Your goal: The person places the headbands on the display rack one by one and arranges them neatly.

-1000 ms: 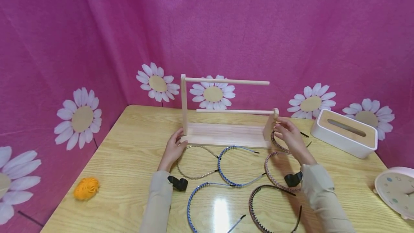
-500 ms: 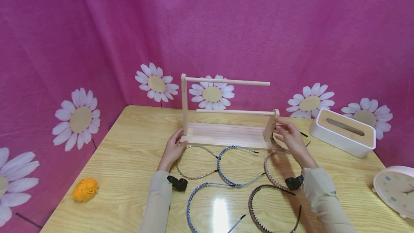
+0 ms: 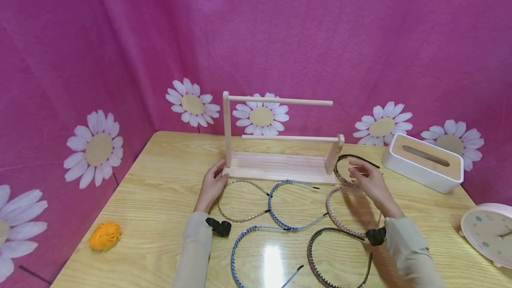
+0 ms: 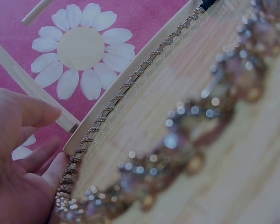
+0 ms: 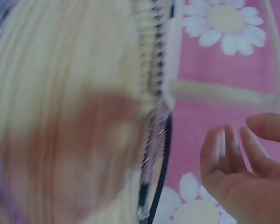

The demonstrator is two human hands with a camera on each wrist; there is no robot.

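Note:
A pale wooden rack (image 3: 280,166) with two offset rods stands toward the back of the table. My left hand (image 3: 213,186) holds its left end, the thumb at the front corner of the base and the fingers beside the tall post. Just in front of that hand lies a gold beaded headband (image 3: 241,222). My right hand (image 3: 372,186) is off the rack's right end, fingers loosely bent with nothing between them. It hovers near a dark brown headband (image 3: 345,181) and a pink headband (image 3: 334,217). In the right wrist view, bare space separates the fingers from the rack.
A blue headband (image 3: 272,208) lies mid-table, a second blue headband (image 3: 234,252) and a brown-black headband (image 3: 311,257) nearer the front. A white tissue box (image 3: 416,170) and a round clock (image 3: 490,232) stand at the right. Orange yarn (image 3: 105,236) sits at the left.
My right hand has let go of the rack's right upright and drawn away to the right, uncovering more of the dark brown headband. The left hand and the rack stay in place.

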